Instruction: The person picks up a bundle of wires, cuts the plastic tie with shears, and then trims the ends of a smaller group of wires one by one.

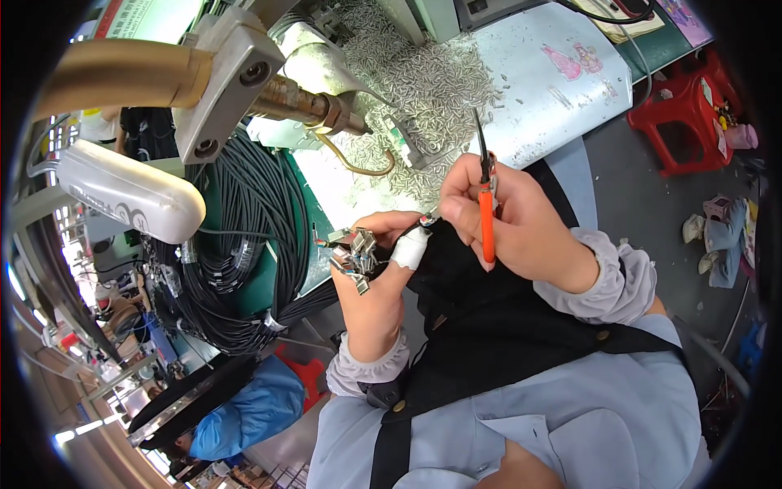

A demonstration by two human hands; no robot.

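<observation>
In my left hand [375,306] is a bunch of cable ends with shiny metal connectors [357,257], which stick out beside the palm. White wrap covers the thumb, and between thumb and forefinger a cable end with small coloured wires [427,218] is pinched. My right hand [525,228] is closed around an orange-handled hand tool [487,224] with a thin, pointed black tip. The tip points away from me, and the tool is apart from the pinched cable end. Whether it is pliers or snips I cannot make out.
Beyond my hands, small metal pieces [436,90] lie heaped on the worktop [529,61]. A machine's metal nozzle [301,102] and a white lamp [130,191] overhang the left side. Coiled black cables [261,220] lie at left. A red stool [680,122] stands at right.
</observation>
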